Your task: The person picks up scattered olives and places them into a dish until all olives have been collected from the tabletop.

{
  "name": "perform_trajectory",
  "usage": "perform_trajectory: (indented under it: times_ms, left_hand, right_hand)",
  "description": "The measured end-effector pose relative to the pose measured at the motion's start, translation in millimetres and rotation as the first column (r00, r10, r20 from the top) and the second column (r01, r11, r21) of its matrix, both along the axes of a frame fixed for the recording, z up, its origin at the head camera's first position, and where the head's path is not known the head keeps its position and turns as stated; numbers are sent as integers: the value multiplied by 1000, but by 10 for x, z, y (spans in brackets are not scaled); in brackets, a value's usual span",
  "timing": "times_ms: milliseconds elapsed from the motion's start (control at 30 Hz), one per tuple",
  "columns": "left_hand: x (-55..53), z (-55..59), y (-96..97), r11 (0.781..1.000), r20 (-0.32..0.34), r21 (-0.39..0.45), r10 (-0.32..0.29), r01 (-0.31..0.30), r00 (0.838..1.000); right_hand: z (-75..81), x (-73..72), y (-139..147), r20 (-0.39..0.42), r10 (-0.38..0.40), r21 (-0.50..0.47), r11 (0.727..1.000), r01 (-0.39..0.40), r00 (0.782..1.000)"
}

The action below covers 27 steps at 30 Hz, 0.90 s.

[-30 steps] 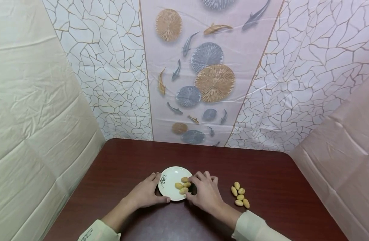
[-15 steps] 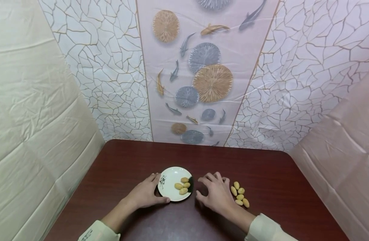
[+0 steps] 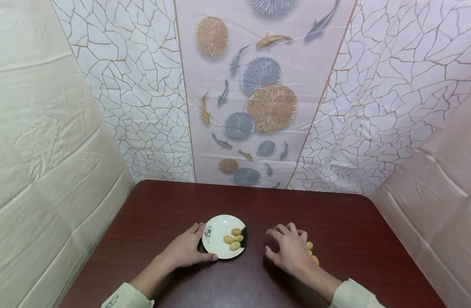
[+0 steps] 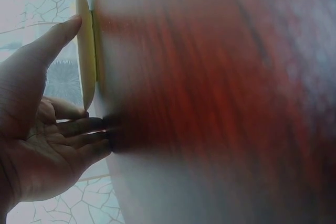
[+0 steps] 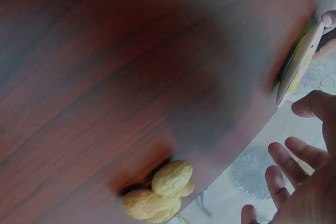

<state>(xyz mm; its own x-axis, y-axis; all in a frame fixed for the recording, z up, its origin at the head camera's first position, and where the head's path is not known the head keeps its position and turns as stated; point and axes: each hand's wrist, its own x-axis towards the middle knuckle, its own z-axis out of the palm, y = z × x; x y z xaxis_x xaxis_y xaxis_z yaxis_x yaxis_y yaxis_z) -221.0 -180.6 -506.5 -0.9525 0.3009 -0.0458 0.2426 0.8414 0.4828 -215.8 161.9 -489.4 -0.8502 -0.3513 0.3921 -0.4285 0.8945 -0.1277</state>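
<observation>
On the table sits a white plate (image 3: 216, 250) with a dark floral sprig at its left and a dark patch at its right rim. My left hand (image 3: 187, 248) holds the plate's left side, thumb at the near rim and index finger at the far one. Several yellow, wrinkled oval pieces (image 3: 228, 239), nut-like, lie on the plate's right half. My right hand (image 3: 291, 252) hovers to the right with loosely bent fingers and nothing between them. Partly hidden behind it is a small cluster of the same yellow pieces (image 5: 172, 178) on the table.
The dark red wooden table (image 3: 174, 201) has rounded far corners. Behind it hangs a patterned cloth (image 3: 270, 107) with fish and round leaf shapes. Plain beige cloths (image 3: 35, 149) close off both sides.
My right hand has moved away from the plate's right rim, rightward toward the cluster, and now covers part of it. The left hand stays at the plate, and the pieces on the plate keep their places.
</observation>
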Motion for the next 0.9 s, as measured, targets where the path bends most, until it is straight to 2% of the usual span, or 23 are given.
perform_trajectory:
  times_ms: [133,333,900]
  left_hand:
    - [8,15,8,1000,8,3,2,-2,1000]
    - [9,24,11,1000,11,-4,2,-2,1000]
    - [1,-6,16,1000,13,4,14,-14,1000]
  right_hand:
    - [1,13,76,-28,-8,-3,1000,8,1000]
    - [-8,18,188,8,-37,-8,999,37,999]
    - [-132,-16,490,-5,-120,16,993,120,993]
